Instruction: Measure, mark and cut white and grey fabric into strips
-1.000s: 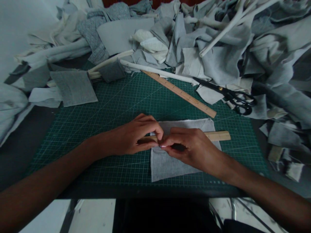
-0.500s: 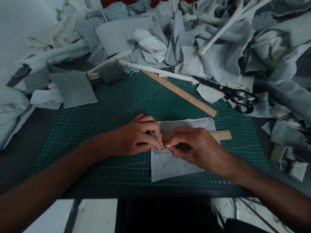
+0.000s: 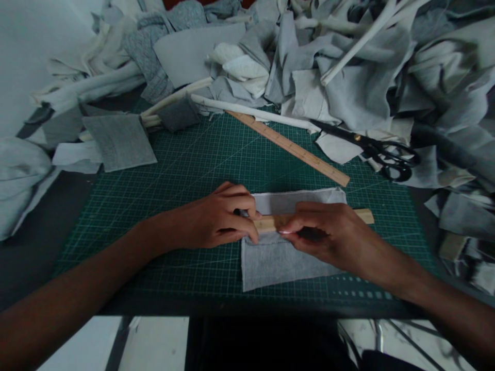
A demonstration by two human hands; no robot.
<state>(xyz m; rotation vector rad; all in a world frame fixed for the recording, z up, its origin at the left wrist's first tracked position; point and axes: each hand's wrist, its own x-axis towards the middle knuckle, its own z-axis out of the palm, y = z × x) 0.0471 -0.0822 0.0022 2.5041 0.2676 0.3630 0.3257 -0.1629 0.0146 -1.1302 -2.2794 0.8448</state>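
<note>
A grey cloth piece (image 3: 286, 265) lies flat on the green cutting mat, with a wooden ruler (image 3: 269, 223) across it. The ruler's far end pokes out past the cloth's right edge. My left hand (image 3: 228, 215) rests at the ruler's left end, thumb and fingers bent and pressing it onto the cloth. Over the ruler's middle, my right hand (image 3: 328, 226) is closed in a pinch. A small pale pink piece (image 3: 285, 232) shows at its fingertips, by the ruler's near edge; its kind is unclear. The right hand hides part of the ruler and cloth.
A second wooden ruler (image 3: 297, 150) lies slantwise on the cutting mat (image 3: 185, 159). Black-handled scissors (image 3: 371, 148) rest on scraps at the right. Heaped grey and cream fabric (image 3: 348, 93) lines the back. A grey cloth square (image 3: 119, 141) lies at the left.
My right hand has slid to the right along the ruler's near edge, uncovering more of the ruler. My left hand stays pressed at the ruler's left end. The view has shifted slightly.
</note>
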